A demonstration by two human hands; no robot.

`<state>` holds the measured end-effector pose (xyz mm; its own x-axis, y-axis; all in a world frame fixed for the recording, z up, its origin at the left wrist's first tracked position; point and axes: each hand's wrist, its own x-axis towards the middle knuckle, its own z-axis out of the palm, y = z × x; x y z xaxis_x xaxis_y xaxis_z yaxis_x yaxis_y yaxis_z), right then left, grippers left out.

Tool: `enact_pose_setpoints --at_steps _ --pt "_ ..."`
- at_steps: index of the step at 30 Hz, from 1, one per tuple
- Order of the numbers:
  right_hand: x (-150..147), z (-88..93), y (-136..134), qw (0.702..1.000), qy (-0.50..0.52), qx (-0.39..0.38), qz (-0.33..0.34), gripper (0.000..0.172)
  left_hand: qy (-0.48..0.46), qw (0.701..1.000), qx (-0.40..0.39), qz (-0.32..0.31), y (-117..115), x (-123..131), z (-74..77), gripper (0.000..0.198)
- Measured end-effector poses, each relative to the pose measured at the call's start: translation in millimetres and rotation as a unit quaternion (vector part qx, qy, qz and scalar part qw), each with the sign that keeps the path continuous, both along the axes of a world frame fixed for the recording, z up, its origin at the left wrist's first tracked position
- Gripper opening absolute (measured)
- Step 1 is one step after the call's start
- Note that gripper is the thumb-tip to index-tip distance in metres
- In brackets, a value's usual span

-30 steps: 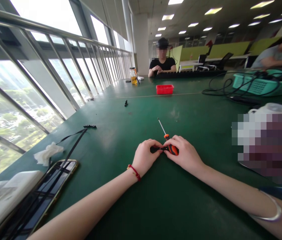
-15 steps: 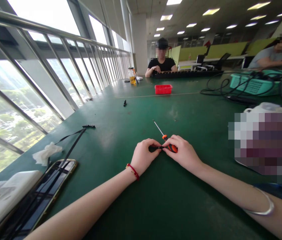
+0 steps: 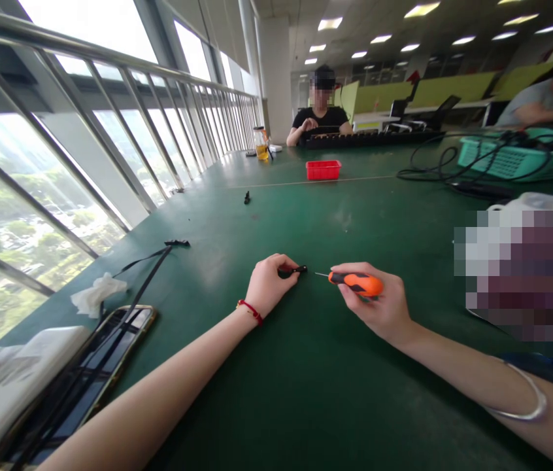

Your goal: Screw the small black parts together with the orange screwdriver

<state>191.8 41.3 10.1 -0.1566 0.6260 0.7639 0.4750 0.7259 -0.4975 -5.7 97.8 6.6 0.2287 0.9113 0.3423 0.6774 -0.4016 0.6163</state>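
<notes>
Between thumb and fingers, my left hand [image 3: 271, 284] pinches a small black part [image 3: 300, 269], whose end sticks out to the right. What kind of part it is, I cannot make out. My right hand [image 3: 379, 304] grips an orange and black screwdriver [image 3: 362, 283] by its handle. The thin metal shaft points left toward the black part, with a small gap between the tip and that part. Both hands are just above the green table [image 3: 267, 392].
A phone [image 3: 132, 333] with black straps across it lies at left, beside crumpled tissue [image 3: 97, 293] and a white box [image 3: 55, 353]. Farther off are a small black piece [image 3: 247, 197], a red tray [image 3: 323, 170], a jar [image 3: 261, 145], a teal basket [image 3: 492, 160] with cables, and two people.
My right hand has let go of the black part and moved right. The screwdriver has swung from pointing up and away to pointing left at the part in my left hand.
</notes>
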Motion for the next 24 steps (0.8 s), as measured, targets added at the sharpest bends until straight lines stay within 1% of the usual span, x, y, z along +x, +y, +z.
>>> enact_pose_setpoints --at_steps 2,6,9,13,18,24 --pt "-1.2 -1.0 -2.1 1.0 0.023 0.003 -0.017 0.012 -0.005 1.0 -0.002 -0.002 -0.6 0.3 -0.4 0.008" --pt "-4.2 -6.2 -6.0 0.995 0.071 -0.036 -0.067 0.016 -0.006 1.0 -0.011 -0.007 -1.9 1.9 -2.0 0.008" --pt "-5.0 -8.6 -7.4 0.997 0.048 -0.014 -0.063 0.015 -0.003 1.0 -0.007 -0.004 -1.3 1.8 -4.1 0.007" --pt "-4.4 -7.4 -7.0 0.998 0.021 0.013 -0.062 0.014 -0.004 1.0 0.003 -0.009 -0.5 1.1 -6.0 0.006" --pt "-3.6 -5.1 -6.6 0.999 0.021 0.009 -0.043 0.013 -0.006 1.0 -0.002 -0.013 -0.7 1.0 -5.2 0.006" --pt "-4.7 -4.2 -6.5 0.999 0.01 0.0 -0.041 0.013 -0.001 1.0 0.001 -0.012 -1.4 1.3 -4.4 0.006"
